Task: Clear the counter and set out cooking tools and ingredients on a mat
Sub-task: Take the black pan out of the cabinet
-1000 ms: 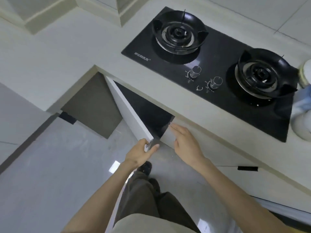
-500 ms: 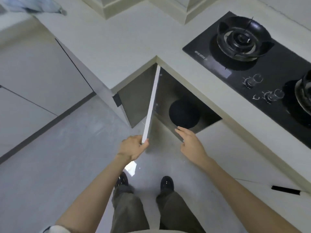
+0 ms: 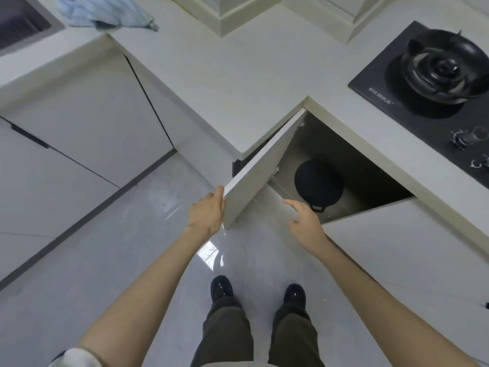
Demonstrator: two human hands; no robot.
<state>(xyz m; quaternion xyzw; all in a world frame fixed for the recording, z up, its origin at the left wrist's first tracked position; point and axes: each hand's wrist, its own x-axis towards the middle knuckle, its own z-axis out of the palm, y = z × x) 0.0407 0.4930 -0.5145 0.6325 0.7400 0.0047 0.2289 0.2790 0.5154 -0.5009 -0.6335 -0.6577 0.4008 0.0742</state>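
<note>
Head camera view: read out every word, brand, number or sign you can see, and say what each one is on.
White brand print on the black gas hob, near its corner: too blurred to read.
White marks around the control knob: too small to read.
Cabinet door, counter, cloth: no text visible.

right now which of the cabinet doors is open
The corner door beside the hob: it is swung outward, the left hand gripping its edge, and a dark round pan shows inside. The other doors sit flush and shut.
</note>
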